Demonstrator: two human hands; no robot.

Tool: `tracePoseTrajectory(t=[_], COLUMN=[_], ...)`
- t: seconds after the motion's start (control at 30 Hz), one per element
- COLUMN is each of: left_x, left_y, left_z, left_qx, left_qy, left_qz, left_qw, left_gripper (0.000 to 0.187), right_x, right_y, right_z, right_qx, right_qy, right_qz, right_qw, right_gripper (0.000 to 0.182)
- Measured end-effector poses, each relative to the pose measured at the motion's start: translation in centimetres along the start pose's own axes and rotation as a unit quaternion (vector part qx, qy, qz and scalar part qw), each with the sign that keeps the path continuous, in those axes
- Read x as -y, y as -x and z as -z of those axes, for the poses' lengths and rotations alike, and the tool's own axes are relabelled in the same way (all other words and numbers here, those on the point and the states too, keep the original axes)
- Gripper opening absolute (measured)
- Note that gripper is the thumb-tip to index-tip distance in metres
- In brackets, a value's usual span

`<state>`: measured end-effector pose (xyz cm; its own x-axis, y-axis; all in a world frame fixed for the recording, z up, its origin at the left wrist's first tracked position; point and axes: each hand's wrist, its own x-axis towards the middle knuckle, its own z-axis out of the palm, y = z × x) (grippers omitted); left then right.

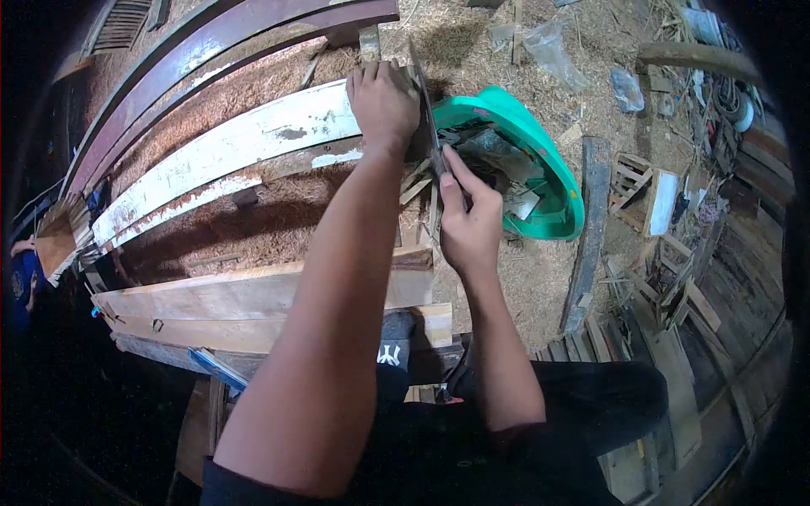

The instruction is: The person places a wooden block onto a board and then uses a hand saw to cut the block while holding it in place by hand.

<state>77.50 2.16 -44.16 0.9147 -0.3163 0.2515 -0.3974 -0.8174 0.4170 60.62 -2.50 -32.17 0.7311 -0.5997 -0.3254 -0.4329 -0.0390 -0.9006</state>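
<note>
My left hand (385, 103) is wrapped over the right end of a long board with worn white paint (245, 148). A thin saw-like blade (424, 97) stands on edge just right of that hand, beside the board's end. My right hand (469, 215) grips the near end of this tool, with the index finger stretched along it. The handle is hidden in the fist. Right of both hands lies a green plastic container (553, 135) with clear plastic and scraps inside.
Wood shavings cover the ground. Dark red slats (228, 38) curve at the upper left. Pale planks (219, 299) lie nearer my body. A dark beam (588, 228) and small wooden frames (633, 187) are on the right. Part of another person (25, 274) shows at the far left.
</note>
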Motion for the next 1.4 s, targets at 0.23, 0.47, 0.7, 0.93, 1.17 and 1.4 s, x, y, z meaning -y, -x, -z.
tracePoseTrajectory(t=[0.23, 0.47, 0.7, 0.93, 1.17, 1.4], left_x=[0.2, 0.6, 0.9, 0.6, 0.4, 0.4], left_y=[-0.3, -0.3, -0.3, -0.4, -0.2, -0.1], left_z=[-0.6, -1.0, -0.9, -0.5, -0.9, 0.0], left_qx=[-0.018, -0.076, -0.053, -0.059, -0.033, -0.026], left_qy=[0.025, 0.031, 0.043, 0.059, 0.048, 0.055], left_qz=[0.043, -0.01, -0.022, -0.007, 0.026, -0.042], left_qw=[0.999, 0.997, 0.997, 0.996, 0.998, 0.997], left_gripper=[0.017, 0.019, 0.019, 0.02, 0.018, 0.019], right_x=[-0.5, 0.2, 0.7, 0.6, -1.1, -0.2], right_y=[2.7, -0.1, -2.1, 3.2, 0.6, -2.3], right_z=[1.0, -0.4, -0.3, 0.6, -0.1, -0.4], right_qx=[0.008, 0.007, 0.023, 0.016, 0.019, 0.01], right_qy=[0.045, 0.031, 0.03, -0.004, -0.006, 0.003], right_qz=[0.025, -0.016, 0.003, -0.007, -0.034, 0.011], right_qw=[0.999, 0.999, 0.999, 1.0, 0.999, 1.0], right_gripper=[0.037, 0.039, 0.04, 0.039, 0.038, 0.036])
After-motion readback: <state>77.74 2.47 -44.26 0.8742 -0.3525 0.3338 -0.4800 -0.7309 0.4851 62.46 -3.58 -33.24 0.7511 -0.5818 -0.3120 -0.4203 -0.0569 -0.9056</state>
